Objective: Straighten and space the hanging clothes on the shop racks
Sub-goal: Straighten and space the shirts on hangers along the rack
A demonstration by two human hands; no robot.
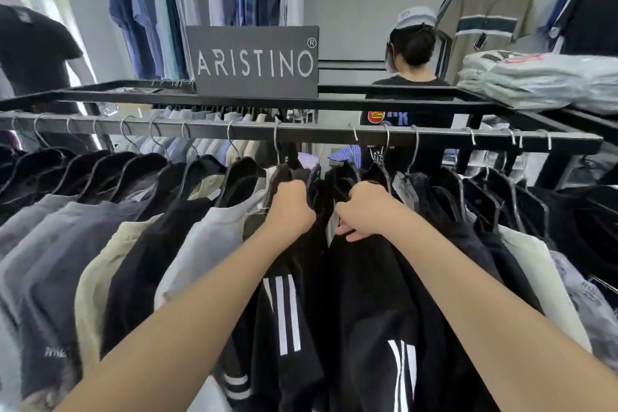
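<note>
many hanging clothes (207, 237) packed on a dark rail (311, 133) across the middle, hung by wire hooks on black hangers (200, 165): greys and a beige at left, black in the centre, black and pale ones at right. above the rail a black frame shelf (100, 90), with white walls behind. at far left a person in a dark tee (30, 50), blurred. next, blue and pale shirts (150, 20) hung on the wall. beyond the rack a person in a pale cap (413, 53). further right an olive polo (485, 17) with a dark chest band, up on the wall. at the right end of the shelf a stack of folded bagged garments (541, 80).

left hand (289, 207) closed in a tight fist round the top of a black striped shirt (284, 311), just under its hook. right hand (366, 209) just beside it, fingers curled and pinching dark cloth at the neck of the next black shirt (378, 328), also white-striped. hands near but apart, black cloth between them.

upright on the shelf, a dark sign (254, 60) reading "aristino" with an ® mark. small white lettering low on a grey shirt at far left, too blurred to read. grey hang tags (404, 191) just right of the right hand, print unreadable.
</note>
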